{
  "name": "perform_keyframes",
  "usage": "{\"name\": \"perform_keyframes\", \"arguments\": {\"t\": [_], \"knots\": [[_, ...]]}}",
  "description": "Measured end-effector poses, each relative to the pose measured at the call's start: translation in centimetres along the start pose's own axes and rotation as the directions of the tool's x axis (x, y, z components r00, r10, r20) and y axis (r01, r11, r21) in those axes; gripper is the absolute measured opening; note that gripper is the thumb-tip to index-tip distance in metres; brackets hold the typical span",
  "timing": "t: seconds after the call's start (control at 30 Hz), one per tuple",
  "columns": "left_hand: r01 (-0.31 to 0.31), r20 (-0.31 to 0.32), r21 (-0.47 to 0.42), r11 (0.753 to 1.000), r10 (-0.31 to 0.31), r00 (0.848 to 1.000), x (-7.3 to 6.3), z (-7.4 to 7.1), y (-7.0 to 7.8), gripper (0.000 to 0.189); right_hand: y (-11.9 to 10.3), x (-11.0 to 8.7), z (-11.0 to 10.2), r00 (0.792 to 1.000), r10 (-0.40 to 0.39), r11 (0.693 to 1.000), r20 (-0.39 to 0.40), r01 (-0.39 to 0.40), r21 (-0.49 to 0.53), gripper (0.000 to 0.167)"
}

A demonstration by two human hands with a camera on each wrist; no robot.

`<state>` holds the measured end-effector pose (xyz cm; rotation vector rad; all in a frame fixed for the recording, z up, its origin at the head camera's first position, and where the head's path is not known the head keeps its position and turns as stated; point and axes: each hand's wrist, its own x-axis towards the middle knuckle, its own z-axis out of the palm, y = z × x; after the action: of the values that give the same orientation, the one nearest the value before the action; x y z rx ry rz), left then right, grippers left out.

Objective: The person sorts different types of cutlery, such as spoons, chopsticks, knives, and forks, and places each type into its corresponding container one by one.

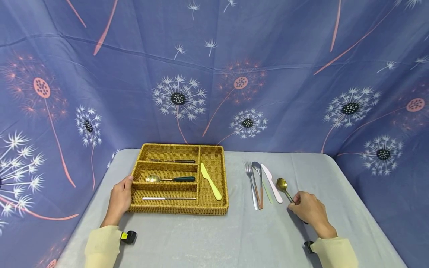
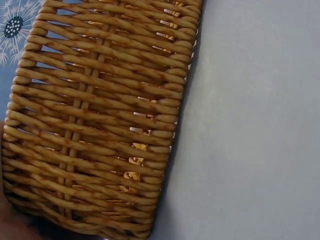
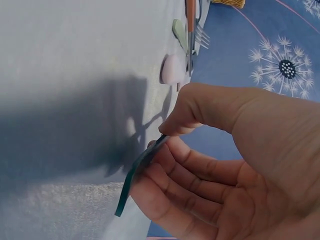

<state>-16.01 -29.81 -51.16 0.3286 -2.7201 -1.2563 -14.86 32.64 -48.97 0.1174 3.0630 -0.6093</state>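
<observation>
The grip of the right hand point(image 1: 308, 208) pinches a gold spoon point(image 1: 282, 184) by its dark handle, right of the pink knife point(image 1: 272, 184); the left hand point(image 1: 120, 197) touches the wicker tray point(image 1: 167, 208) at its left side, fingers' curl unclear.

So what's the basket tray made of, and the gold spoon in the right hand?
The tray looks like slightly shiny rattan, or plastic imitating it: twisted strands are woven together. The spoon's bowl seems polished, golden metal because it gleams. Its dark green handle looks smooth, perhaps plastic or painted metal.
</observation>
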Motion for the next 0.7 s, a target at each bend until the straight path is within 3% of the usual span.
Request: {"name": "perform_keyframes", "arguments": {"t": [0.4, 0.7], "knots": [[-0.014, -0.018, -0.005, 1.0, 0.014, 1.0, -0.1, 0.1, -0.1, 0.065, -0.9, -1.1, -0.7, 1.0, -0.021, 0.999, -0.006, 0.021, 0.042, 0.017], [-0.005, -0.016, -0.022, 1.0, 0.005, 1.0, -0.1, 0.1, -0.1, 0.065, -2.1, -1.5, -1.0, 0.996, -0.088, 0.991, -0.024, 0.09, 0.101, 0.011]]}}
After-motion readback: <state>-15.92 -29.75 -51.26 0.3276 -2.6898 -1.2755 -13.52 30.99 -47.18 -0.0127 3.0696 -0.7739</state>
